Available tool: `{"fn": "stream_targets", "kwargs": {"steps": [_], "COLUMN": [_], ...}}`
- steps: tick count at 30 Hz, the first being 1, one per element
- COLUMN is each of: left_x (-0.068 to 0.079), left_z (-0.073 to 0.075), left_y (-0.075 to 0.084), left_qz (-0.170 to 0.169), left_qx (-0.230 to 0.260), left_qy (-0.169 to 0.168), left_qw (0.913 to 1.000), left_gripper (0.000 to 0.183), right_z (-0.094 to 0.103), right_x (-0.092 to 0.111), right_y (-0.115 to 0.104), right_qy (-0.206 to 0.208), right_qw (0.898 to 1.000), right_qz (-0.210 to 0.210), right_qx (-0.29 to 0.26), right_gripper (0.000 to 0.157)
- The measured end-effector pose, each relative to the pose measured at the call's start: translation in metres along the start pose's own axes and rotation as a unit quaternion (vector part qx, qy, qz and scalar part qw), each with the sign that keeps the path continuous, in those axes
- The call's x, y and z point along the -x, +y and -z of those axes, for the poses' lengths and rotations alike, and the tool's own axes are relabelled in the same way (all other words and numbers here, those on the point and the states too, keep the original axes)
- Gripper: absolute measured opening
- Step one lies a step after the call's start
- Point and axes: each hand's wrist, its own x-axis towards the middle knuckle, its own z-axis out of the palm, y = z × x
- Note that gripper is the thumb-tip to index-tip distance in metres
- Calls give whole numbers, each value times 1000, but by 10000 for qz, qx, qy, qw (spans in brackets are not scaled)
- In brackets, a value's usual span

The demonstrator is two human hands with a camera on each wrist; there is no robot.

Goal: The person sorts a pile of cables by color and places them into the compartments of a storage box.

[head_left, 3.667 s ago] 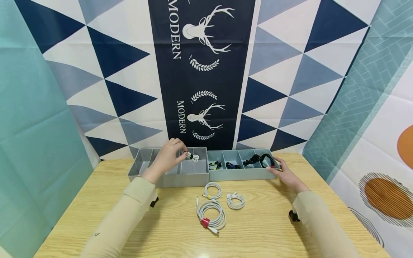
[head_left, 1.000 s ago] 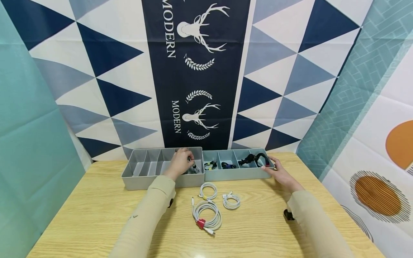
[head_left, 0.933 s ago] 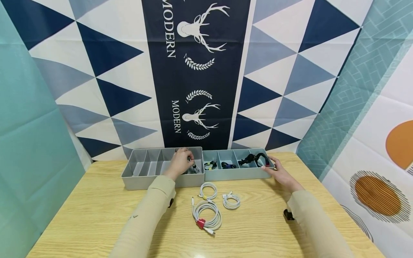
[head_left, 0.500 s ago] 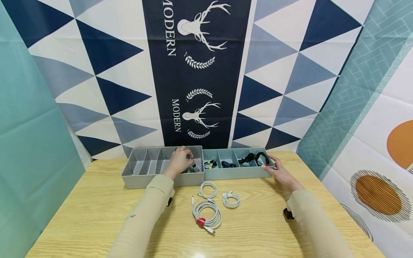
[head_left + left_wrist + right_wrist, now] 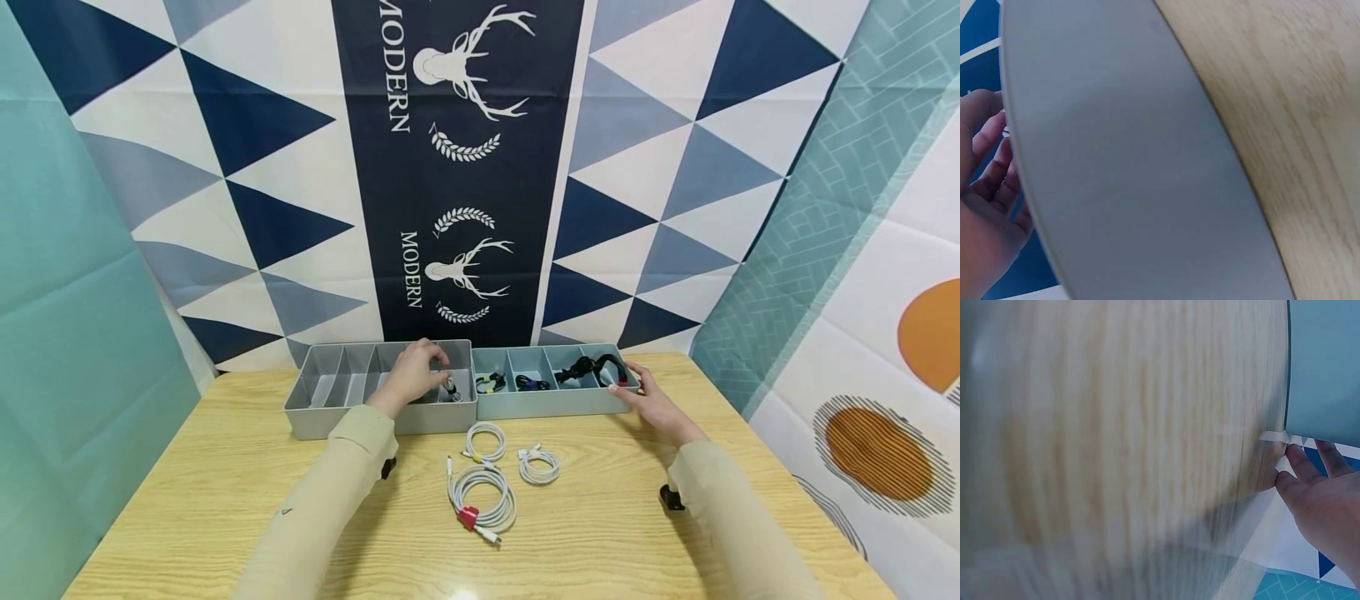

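Observation:
My left hand [image 5: 411, 375] is above the right-hand compartments of the grey divided box [image 5: 375, 423]. Its fingers are loosely bent, with a gap between thumb and forefinger. Just by the thumb, a small white cable bundle [image 5: 452, 388] with a dark tie sits in the rightmost compartment. In the left wrist view the box wall [image 5: 1122, 150] hides part of the fingers [image 5: 1000, 169]. My right hand [image 5: 654, 402] rests against the right end of the blue-green divided box [image 5: 555, 406]. The right wrist view shows its fingers [image 5: 1302, 464] fairly straight at the box's end.
On the wooden table [image 5: 225, 500] lie a white cable coil with a yellow tie [image 5: 486, 442], a smaller white coil [image 5: 538, 465] and a large coil with a red tie [image 5: 482, 500]. Dark cable bundles [image 5: 577, 369] fill the blue-green box's compartments. A patterned cloth [image 5: 300, 167] stands behind.
My left hand lowered the white cable bundle into the grey box's rightmost compartment, let go, and has drawn slightly up and left. The right hand stays at the blue-green box's end.

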Motion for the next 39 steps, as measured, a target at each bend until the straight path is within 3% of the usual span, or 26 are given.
{"fn": "stream_targets", "kwargs": {"steps": [13, 29, 39], "left_x": [3, 16, 27], "left_z": [17, 43, 53], "left_y": [11, 38, 50], "left_qz": [-6, 456, 455], "left_qx": [398, 441, 423], "left_qy": [-165, -406, -355], "left_qw": [9991, 9972, 9974], "left_gripper": [15, 21, 18], "right_z": [1, 0, 0], "right_x": [3, 5, 2], "right_y": [-3, -5, -1], "right_qy": [10, -1, 17], "right_qw": [10000, 10000, 10000], "right_qz": [-8, -26, -81], "right_qx": [71, -2, 56], "right_gripper": [85, 85, 86]}}
